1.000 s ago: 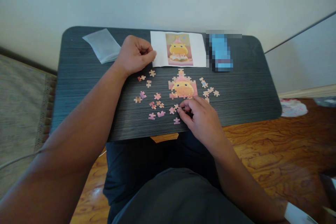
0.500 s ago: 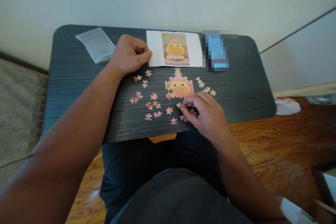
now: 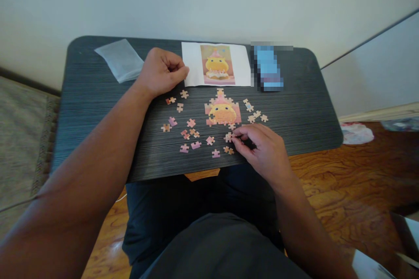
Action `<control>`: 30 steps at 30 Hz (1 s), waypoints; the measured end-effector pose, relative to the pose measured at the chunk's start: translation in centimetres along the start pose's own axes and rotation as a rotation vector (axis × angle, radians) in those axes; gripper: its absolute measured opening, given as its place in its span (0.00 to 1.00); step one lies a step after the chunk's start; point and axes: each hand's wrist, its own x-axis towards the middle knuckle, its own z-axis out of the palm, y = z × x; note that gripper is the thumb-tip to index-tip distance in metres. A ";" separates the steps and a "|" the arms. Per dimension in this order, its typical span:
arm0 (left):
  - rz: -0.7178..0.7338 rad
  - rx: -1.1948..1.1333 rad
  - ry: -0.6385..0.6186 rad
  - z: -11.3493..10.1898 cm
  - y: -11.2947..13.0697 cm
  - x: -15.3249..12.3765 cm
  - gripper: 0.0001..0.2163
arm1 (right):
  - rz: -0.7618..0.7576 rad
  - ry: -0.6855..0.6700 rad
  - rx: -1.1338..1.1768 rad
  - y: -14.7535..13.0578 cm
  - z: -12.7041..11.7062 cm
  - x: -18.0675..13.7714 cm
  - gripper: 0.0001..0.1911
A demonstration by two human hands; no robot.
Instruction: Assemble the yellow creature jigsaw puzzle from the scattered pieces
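My right hand (image 3: pixel 262 148) pinches a puzzle piece (image 3: pixel 228 137) between thumb and forefinger, just below the partly joined jigsaw (image 3: pixel 223 111). That jigsaw shows a yellow animal face with a pink hat. Between the piece and the jigsaw's lower edge lies another loose piece (image 3: pixel 232 126). My left hand (image 3: pixel 163 69) rests closed at the left edge of the printed picture sheet (image 3: pixel 193 65), thumb and forefinger together. Whether anything is inside its fingers is hidden. Loose pieces (image 3: pixel 191 123) lie scattered left of and below the jigsaw, with several more pieces (image 3: pixel 251 119) to its right.
A clear plastic bag (image 3: pixel 119 59) lies left of my left hand. The blurred-out phone-like object (image 3: pixel 269 65) lies right of the sheet. All this is on a dark ribbed table (image 3: pixel 304 109) against a pale wall. A white plastic bag (image 3: pixel 356 133) is on the wooden floor.
My right hand has shifted slightly right and down, and more of the pieces near its fingertips show now. My left hand stays by the sheet. The whole view has shifted slightly.
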 end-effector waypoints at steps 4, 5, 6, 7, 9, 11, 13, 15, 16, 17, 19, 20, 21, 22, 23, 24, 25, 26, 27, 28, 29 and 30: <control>-0.014 -0.014 -0.010 -0.1 0.5 -0.3 0.15 | -0.012 0.008 -0.036 0.0 0.3 0.1 0.08; -0.011 -0.018 -0.011 -0.1 0.6 -0.3 0.15 | -0.016 0.014 -0.040 0.0 0.4 0.1 0.08; -0.007 -0.017 -0.016 -0.1 0.7 -0.3 0.16 | -0.022 0.020 -0.040 0.0 0.5 0.1 0.08; -0.006 -0.020 -0.016 -0.1 0.8 -0.4 0.16 | -0.026 0.028 -0.041 0.0 0.6 0.2 0.09; -0.006 -0.020 -0.028 -0.2 0.9 -0.4 0.16 | -0.037 0.038 -0.044 -0.1 0.7 0.3 0.12; -0.003 -0.026 -0.028 -0.2 0.8 -0.4 0.17 | -0.051 0.045 -0.044 -0.2 0.8 0.4 0.15; -0.003 -0.030 -0.038 -0.3 0.7 -0.4 0.17 | -0.064 0.052 -0.040 -0.2 0.8 0.4 0.17; -0.005 -0.028 -0.048 -0.3 0.5 -0.5 0.17 | -0.075 0.055 -0.036 -0.1 0.9 0.4 0.17; -0.007 -0.027 -0.049 -0.3 0.5 -0.5 0.17 | -0.081 0.055 -0.035 -0.1 1.0 0.4 0.17; -0.008 -0.026 -0.051 -0.2 0.4 -0.5 0.18 | -0.086 0.053 -0.032 0.0 1.0 0.4 0.16; -0.010 -0.023 -0.048 -0.2 0.4 -0.5 0.18 | -0.089 0.046 -0.023 0.1 1.1 0.4 0.15; -0.010 -0.020 -0.045 -0.2 0.4 -0.5 0.18 | -0.088 0.044 -0.018 0.1 1.1 0.4 0.14; -0.010 -0.015 -0.042 -0.2 0.4 -0.5 0.18 | -0.086 0.044 -0.014 0.1 1.1 0.4 0.14; -0.008 -0.009 -0.040 -0.2 0.4 -0.5 0.18 | -0.086 0.046 -0.011 0.1 1.1 0.4 0.14; -0.005 -0.005 -0.038 -0.2 0.4 -0.5 0.18 | -0.086 0.048 -0.010 0.1 1.1 0.4 0.14; -0.001 -0.001 -0.038 -0.2 0.4 -0.5 0.18 | -0.087 0.051 -0.009 0.0 1.1 0.4 0.14; 0.003 0.000 -0.038 -0.2 0.4 -0.5 0.18 | -0.086 0.056 -0.008 0.0 1.1 0.4 0.14; 0.009 -0.001 -0.038 -0.2 0.4 -0.5 0.18 | -0.085 0.061 -0.006 0.0 1.1 0.5 0.14; 0.014 -0.002 -0.039 -0.2 0.4 -0.5 0.18 | -0.082 0.067 -0.003 0.0 1.1 0.5 0.14; 0.016 -0.005 -0.039 -0.2 0.4 -0.5 0.18 | -0.080 0.074 0.001 0.0 1.2 0.5 0.14; 0.017 -0.007 -0.039 -0.2 0.4 -0.5 0.17 | -0.077 0.082 0.007 0.0 1.3 0.5 0.14; 0.017 -0.010 -0.037 -0.2 0.4 -0.6 0.17 | -0.073 0.092 0.015 0.1 1.3 0.6 0.14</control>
